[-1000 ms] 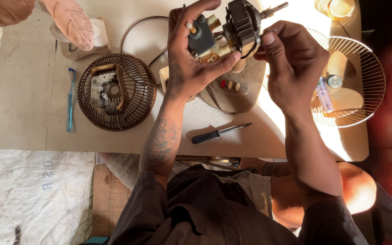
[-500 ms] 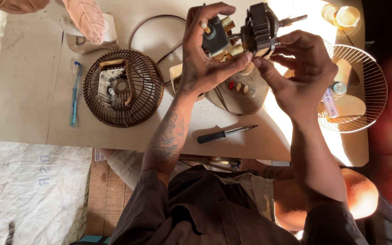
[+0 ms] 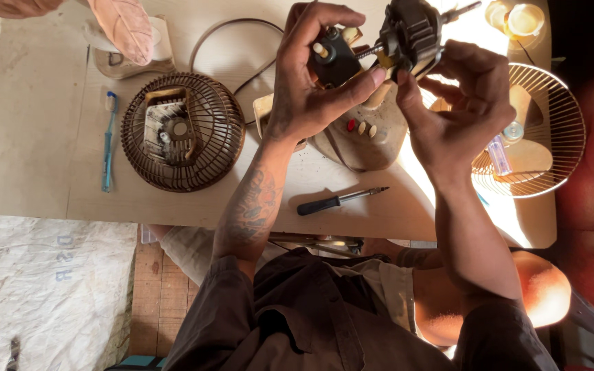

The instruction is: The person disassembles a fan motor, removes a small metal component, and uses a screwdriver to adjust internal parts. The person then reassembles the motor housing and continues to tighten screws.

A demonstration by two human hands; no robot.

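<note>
Nearest the person, a black-handled screwdriver lies on the pale board just in front of the forearms, in the same spot as half a second ago. Above it both hands are raised over the board and hold a small fan motor: the left hand wraps its black rear part, thumb stretched out under the body, while the right hand pinches the front of the motor with curled fingertips, the shaft poking out toward the upper right. Compared with the earlier frames the motor sits a touch higher and further right in view, and the right hand's fingers have closed in nearer the left thumb. Under the hands rests the beige fan base with its row of buttons, unmoved. To the left lies a round brown wire grille with a housing part inside, and beyond that a blue toothbrush. On the right a second wire grille lies in bright sun. At the far upper left another person's foot rests on the board, as before.
</note>
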